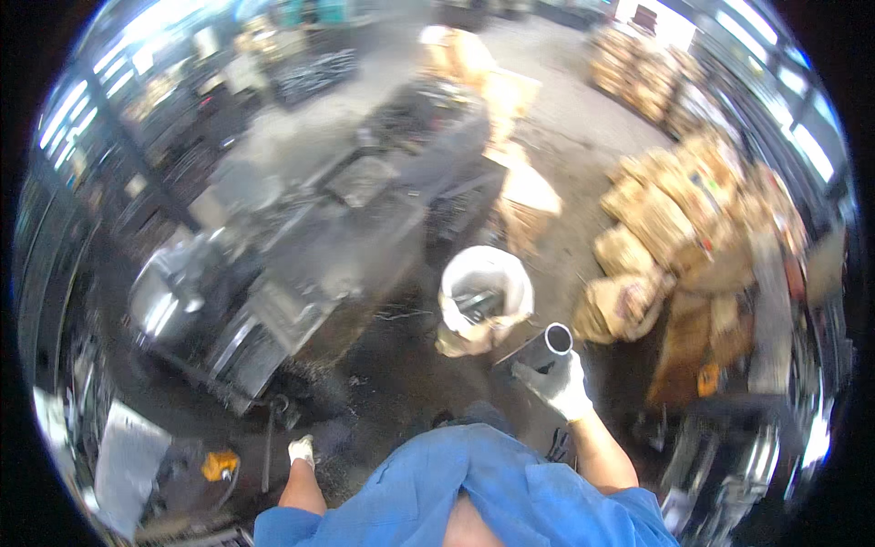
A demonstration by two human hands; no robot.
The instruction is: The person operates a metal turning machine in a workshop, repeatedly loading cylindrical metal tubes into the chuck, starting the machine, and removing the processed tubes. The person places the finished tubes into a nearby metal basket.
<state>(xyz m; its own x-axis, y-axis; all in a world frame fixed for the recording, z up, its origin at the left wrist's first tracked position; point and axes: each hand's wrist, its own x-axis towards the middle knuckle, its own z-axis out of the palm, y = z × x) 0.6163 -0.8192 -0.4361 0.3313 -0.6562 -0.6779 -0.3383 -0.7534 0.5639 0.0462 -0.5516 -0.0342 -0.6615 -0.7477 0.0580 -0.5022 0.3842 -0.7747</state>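
1. Two gloved hands in view, both the wearer's, coming up from the lower edge w/ bare forearms and blue sleeves (510, 497).
2. Right hand (562, 383), white glove, is wrapped around a short metal pipe (544, 348). Pipe is tilted, open round end up and toward the camera, shiny rim.
3. Pipe sits just right of and below a white bucket (488, 278), apart from it, not touching.
4. Bucket stands on the dark floor (401, 365); dark metal bits lie inside, can't tell what kind. Tan crumpled wrapping is bunched at its base.
5. Left hand (302, 449), white glove, hangs low by the left knee. Blurred and small; can't tell if fingers are open or curled, or if it holds anything.
6. Near left hand: a thin dark rod (270, 447) standing on the floor, and a small yellow object (219, 465) further left.
7. Left of centre: a big grey machine (264, 292), oily, w/ metal plates and trays on top.
8. Packages: right side has a heap of tan-brown sacks (684, 219), lumpy, stacked loosely, no readable labels at this blur. More tan stacks in the far back right (638, 73) and cardboard-coloured boxes (510, 137) behind the bucket.
9. Lower left: a flat grey sheet (128, 465), rectangular, lying at an angle.
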